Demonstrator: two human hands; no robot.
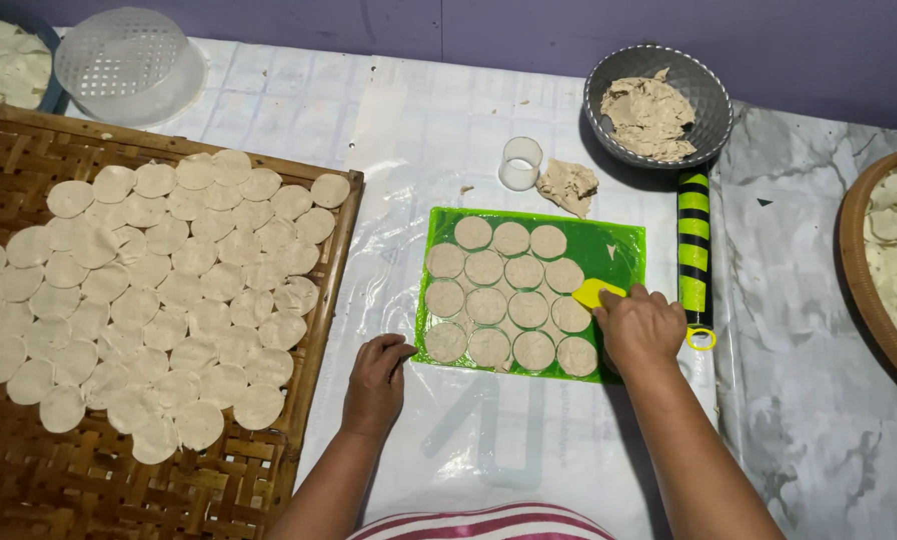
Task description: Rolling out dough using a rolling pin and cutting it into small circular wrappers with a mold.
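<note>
Plastic-covered table, seen from above. Nearest, the left hand rests loosely curled, holding nothing, at the green mat's corner; the right hand grips a yellow scraper beside the cut dough rounds. Left, a bamboo tray carries finished rounds. Beyond lie a ring cutter, rolling pin and dough bowl. Risk: thin rounds may tear if the scraper lifts steeply.

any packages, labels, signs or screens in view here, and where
None: no package, label, sign or screen shows.
The nearest to one is the clear plastic sheet covering the table, with faint pale markings too dim to make out.
The right hand holds a yellow scraper on the green mat.
</note>
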